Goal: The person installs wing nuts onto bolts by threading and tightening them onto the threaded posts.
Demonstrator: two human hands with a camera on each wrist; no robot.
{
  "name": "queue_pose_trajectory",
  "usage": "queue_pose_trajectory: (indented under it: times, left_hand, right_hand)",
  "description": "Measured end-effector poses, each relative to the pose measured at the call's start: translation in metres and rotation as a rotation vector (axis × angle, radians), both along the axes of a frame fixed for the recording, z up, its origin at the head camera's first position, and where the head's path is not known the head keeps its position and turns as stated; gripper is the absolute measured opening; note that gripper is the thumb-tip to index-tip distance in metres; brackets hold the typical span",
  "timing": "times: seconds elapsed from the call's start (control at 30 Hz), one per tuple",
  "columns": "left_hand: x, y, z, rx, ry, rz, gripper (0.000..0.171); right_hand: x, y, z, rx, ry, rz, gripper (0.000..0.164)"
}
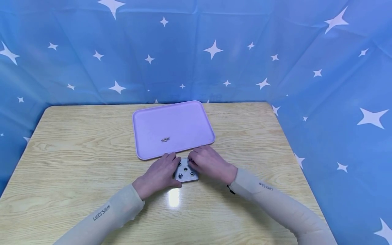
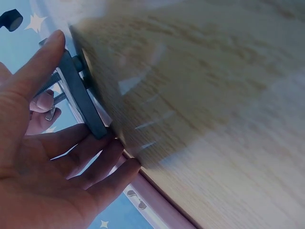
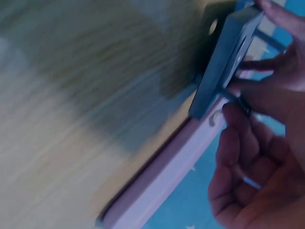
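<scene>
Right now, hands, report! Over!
Left hand grips metal plate. Right hand pinches fastener at bolt. Wing nut on tray, out of the way.

Plate [image 1: 186, 176]: before you, over the table [image 1: 79, 153].
Left hand [image 1: 160, 172]: yours, at the plate's 9 o'clock, touching it.
Right hand [image 1: 211, 163]: yours, toward 2 o'clock.
Bolt [image 1: 180, 176]: in the plate, toward 7 o'clock.
Tray [image 1: 174, 122]: behind the plate, toward 12 o'clock.
Wing nut [image 1: 165, 139]: on the tray, toward its 7 o'clock.
</scene>
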State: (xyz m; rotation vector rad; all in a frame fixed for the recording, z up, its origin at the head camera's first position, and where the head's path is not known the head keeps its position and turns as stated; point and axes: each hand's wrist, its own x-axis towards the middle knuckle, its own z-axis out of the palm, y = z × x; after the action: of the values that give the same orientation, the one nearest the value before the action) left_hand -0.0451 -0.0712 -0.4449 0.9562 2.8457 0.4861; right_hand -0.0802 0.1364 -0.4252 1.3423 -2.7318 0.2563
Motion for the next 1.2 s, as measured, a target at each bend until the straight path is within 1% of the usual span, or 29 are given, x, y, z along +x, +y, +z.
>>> queue_pose_trajectory:
  times: [0.1, 0.17, 0.23, 0.3, 0.33, 0.4, 0.5, 0.57, 0.6, 0.67, 0.8, 1.1, 1.2]
  left_hand:
    - [0.0, 0.0, 0.0, -0.001, 0.001, 0.001, 0.079]
    - [0.0, 0.0, 0.0, -0.007, -0.002, 0.003, 0.08]
    - [0.0, 0.0, 0.0, -0.009, -0.004, 0.004, 0.08]
    - [0.0, 0.0, 0.0, -0.008, -0.005, 0.004, 0.081]
    - [0.0, 0.0, -0.001, -0.008, -0.003, 0.003, 0.08]
    - [-0.001, 0.0, -0.001, -0.006, 0.002, 0.0, 0.079]
    - [-0.001, 0.0, -0.001, -0.01, 0.006, -0.003, 0.078]
    - [-0.001, 0.0, -0.001, -0.011, 0.0, -0.002, 0.078]
    - [-0.001, 0.0, -0.001, -0.012, -0.004, -0.001, 0.078]
    - [-0.001, 0.0, 0.0, -0.009, -0.011, 0.0, 0.079]
    - [-0.001, 0.0, 0.0, -0.005, -0.013, 0.0, 0.08]
    - [-0.001, -0.001, 0.0, -0.002, -0.003, -0.003, 0.076]
    - [-0.001, 0.0, 0.0, -0.004, -0.005, -0.002, 0.076]
  right_hand:
    - [0.004, -0.002, -0.001, -0.04, -0.011, -0.048, 0.005]
    - [0.005, -0.002, -0.001, -0.044, -0.014, -0.067, 0.006]
    - [0.005, -0.001, 0.0, -0.019, -0.022, -0.082, 0.016]
    - [0.004, 0.002, 0.002, 0.015, -0.031, -0.074, 0.027]
    - [0.003, 0.005, 0.004, 0.035, -0.033, -0.055, 0.031]
    - [0.0, 0.01, 0.008, 0.07, -0.033, 0.01, 0.036]
    - [-0.005, 0.017, 0.015, 0.117, -0.008, 0.155, 0.033]
    - [-0.008, 0.019, 0.017, 0.154, 0.024, 0.235, 0.035]
    - [-0.008, 0.02, 0.018, 0.173, 0.042, 0.263, 0.036]
    - [-0.009, 0.021, 0.018, 0.203, 0.068, 0.293, 0.037]
    - [-0.01, 0.02, 0.017, 0.23, 0.09, 0.302, 0.036]
    - [-0.013, 0.016, 0.012, 0.188, 0.157, 0.288, 0.018]
    - [-0.013, 0.014, 0.009, 0.187, 0.165, 0.265, 0.014]
